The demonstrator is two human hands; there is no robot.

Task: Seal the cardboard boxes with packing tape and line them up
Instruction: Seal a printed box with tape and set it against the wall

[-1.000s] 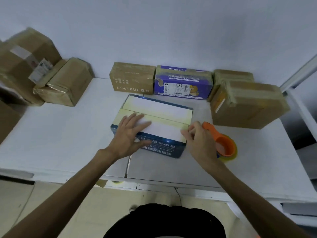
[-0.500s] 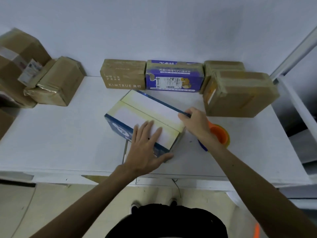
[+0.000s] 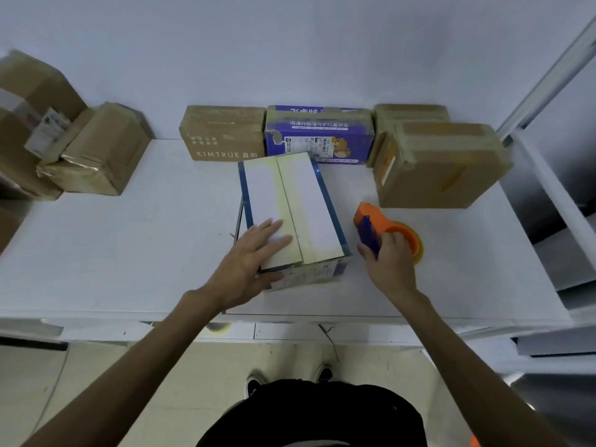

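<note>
Okay so the box [image 3: 290, 208] sits mid-table, long way pointing at the wall, far end almost touching the purple box [image 3: 319, 133] in the back row. The left hand [image 3: 251, 262] lies flat on the near left flap, fingers straight, thumb down the front face, just pinning it. The right hand [image 3: 387, 262] is wrapped round the tape gun [image 3: 377, 227] just right of the box. It looks like a proper grip, though I can't tell if the gun's off the table [image 3: 129, 253].

My guess is it's light, thin card. The flaps meet at a centre seam and will probably spring up if let go, and the smooth top could skid. I'd press close to the seam and steer it by the corners.

Room-wise there's lots of bare table to the left. It's tighter on the right, with the brown box [image 3: 442, 166] near the gun, and the front edge is close behind the box's near end
</note>
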